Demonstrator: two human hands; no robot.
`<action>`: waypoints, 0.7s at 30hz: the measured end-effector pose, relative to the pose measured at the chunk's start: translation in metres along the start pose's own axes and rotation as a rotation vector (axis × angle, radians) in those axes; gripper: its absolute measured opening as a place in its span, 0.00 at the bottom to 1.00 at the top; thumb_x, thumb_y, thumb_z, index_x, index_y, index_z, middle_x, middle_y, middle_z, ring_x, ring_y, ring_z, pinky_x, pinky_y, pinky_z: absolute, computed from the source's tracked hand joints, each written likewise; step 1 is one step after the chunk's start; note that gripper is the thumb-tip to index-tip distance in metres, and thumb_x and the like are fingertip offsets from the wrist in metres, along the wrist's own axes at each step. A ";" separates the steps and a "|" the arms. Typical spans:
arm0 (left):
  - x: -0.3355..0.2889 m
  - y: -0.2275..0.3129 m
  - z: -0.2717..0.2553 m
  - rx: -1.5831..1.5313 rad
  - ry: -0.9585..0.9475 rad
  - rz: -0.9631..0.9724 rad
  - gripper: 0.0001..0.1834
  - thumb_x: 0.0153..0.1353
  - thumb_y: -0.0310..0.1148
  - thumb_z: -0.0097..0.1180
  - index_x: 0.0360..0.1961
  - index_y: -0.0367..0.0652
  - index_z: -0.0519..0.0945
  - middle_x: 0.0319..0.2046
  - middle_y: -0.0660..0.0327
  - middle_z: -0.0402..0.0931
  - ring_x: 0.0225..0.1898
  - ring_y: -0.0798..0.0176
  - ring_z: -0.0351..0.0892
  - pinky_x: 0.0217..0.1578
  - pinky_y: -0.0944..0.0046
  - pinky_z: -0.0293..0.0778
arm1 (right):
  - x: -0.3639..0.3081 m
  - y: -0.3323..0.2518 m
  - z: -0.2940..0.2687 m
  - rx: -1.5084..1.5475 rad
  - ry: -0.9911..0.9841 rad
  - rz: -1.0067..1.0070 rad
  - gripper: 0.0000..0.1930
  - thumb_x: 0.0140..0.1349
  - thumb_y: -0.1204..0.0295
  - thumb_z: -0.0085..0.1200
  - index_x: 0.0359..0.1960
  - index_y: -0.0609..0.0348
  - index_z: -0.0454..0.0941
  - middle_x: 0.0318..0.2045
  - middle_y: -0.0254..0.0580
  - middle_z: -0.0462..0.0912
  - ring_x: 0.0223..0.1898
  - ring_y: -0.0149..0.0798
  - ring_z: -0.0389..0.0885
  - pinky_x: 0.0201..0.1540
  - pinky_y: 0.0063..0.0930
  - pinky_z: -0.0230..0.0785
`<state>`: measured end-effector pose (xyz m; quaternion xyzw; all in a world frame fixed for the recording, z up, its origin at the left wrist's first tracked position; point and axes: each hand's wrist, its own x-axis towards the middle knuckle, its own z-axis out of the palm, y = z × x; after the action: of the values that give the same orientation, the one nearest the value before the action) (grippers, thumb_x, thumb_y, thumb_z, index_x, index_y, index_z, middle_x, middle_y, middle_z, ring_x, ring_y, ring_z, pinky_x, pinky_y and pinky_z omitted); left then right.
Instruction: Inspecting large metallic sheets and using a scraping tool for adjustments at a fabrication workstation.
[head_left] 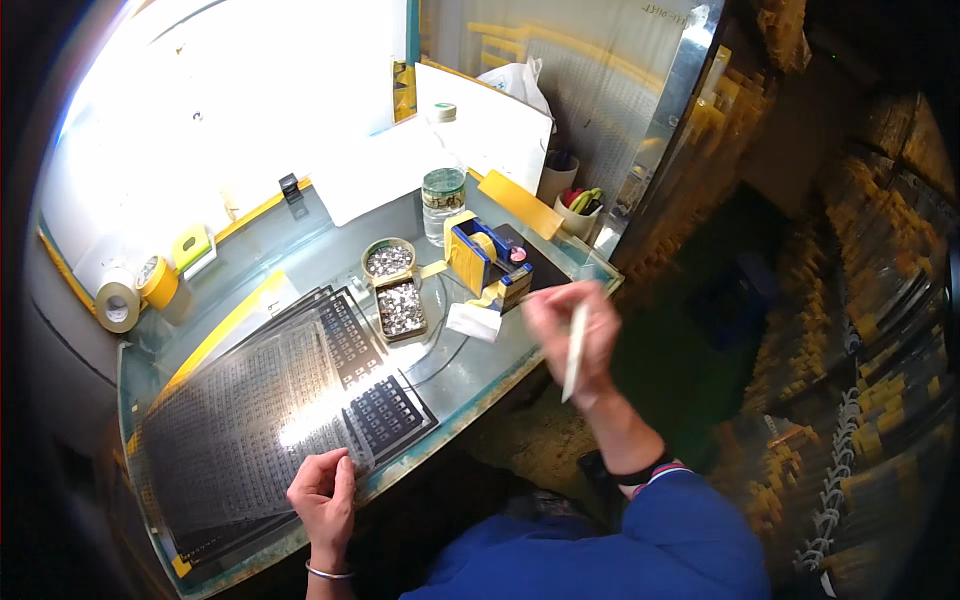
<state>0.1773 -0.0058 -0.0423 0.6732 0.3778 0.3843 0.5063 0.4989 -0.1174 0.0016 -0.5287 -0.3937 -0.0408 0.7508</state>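
My left hand (325, 490) is at the near edge of a translucent sheet (240, 410) covered in rows of small printed marks. Its thumb and fingers are pinched together, and I cannot make out what they hold. Beneath that sheet lie black sheets (385, 415) with rows of small light squares. Off the table's right edge, my right hand (575, 325) is raised, blurred by motion, and closed around a slim whitish pen-like stick (575, 355). A blue and yellow tape dispenser (478, 258) with a small white piece (473, 321) beside it is nearest to that hand.
A round tin (389, 259) and a rectangular tin (401, 309) hold small metallic bits. Behind stand a water bottle (443, 190) and a cup of pens (578, 213). Tape rolls (118, 306) sit at left. Racks of hanging items (850, 420) fill the right side.
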 end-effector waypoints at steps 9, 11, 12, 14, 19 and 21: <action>0.001 -0.004 0.003 0.001 -0.020 0.052 0.04 0.63 0.22 0.61 0.37 0.33 0.84 0.29 0.67 0.76 0.28 0.79 0.73 0.30 0.77 0.69 | 0.000 0.093 -0.176 -0.552 0.316 0.404 0.13 0.51 0.70 0.68 0.34 0.61 0.78 0.30 0.38 0.81 0.33 0.32 0.79 0.37 0.28 0.72; 0.001 -0.006 0.002 0.010 -0.021 0.062 0.04 0.63 0.22 0.61 0.37 0.33 0.84 0.29 0.67 0.76 0.27 0.79 0.74 0.30 0.77 0.70 | -0.005 0.109 -0.177 -0.625 0.232 0.403 0.12 0.52 0.74 0.66 0.35 0.61 0.75 0.27 0.34 0.78 0.28 0.28 0.77 0.31 0.24 0.70; 0.001 -0.005 0.002 0.012 -0.021 0.073 0.04 0.63 0.21 0.61 0.37 0.33 0.84 0.29 0.67 0.76 0.27 0.79 0.74 0.30 0.77 0.70 | -0.005 0.113 -0.175 -0.617 0.215 0.464 0.11 0.52 0.75 0.65 0.35 0.61 0.76 0.27 0.34 0.79 0.29 0.28 0.77 0.32 0.24 0.70; 0.001 -0.004 0.002 0.014 -0.017 0.083 0.03 0.62 0.21 0.61 0.37 0.33 0.84 0.29 0.66 0.76 0.27 0.79 0.74 0.29 0.77 0.70 | -0.004 0.116 -0.170 -0.638 0.153 0.528 0.11 0.51 0.76 0.65 0.35 0.60 0.77 0.27 0.34 0.79 0.29 0.29 0.78 0.33 0.24 0.70; -0.001 0.000 0.003 -0.006 0.021 0.092 0.03 0.62 0.21 0.61 0.37 0.34 0.84 0.28 0.66 0.77 0.26 0.78 0.76 0.28 0.77 0.71 | -0.006 0.124 -0.166 -0.632 0.057 0.428 0.09 0.51 0.77 0.63 0.35 0.59 0.78 0.28 0.33 0.80 0.30 0.29 0.77 0.35 0.25 0.71; 0.000 0.008 0.006 0.080 0.014 0.130 0.03 0.62 0.22 0.62 0.37 0.35 0.85 0.27 0.65 0.78 0.26 0.78 0.77 0.27 0.76 0.72 | -0.009 0.119 -0.171 -0.700 -0.021 0.390 0.10 0.52 0.77 0.62 0.36 0.58 0.78 0.29 0.34 0.81 0.31 0.30 0.78 0.37 0.26 0.72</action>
<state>0.1837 -0.0094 -0.0357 0.7134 0.3518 0.4056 0.4504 0.6436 -0.2097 -0.1171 -0.8178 -0.2560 -0.0239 0.5149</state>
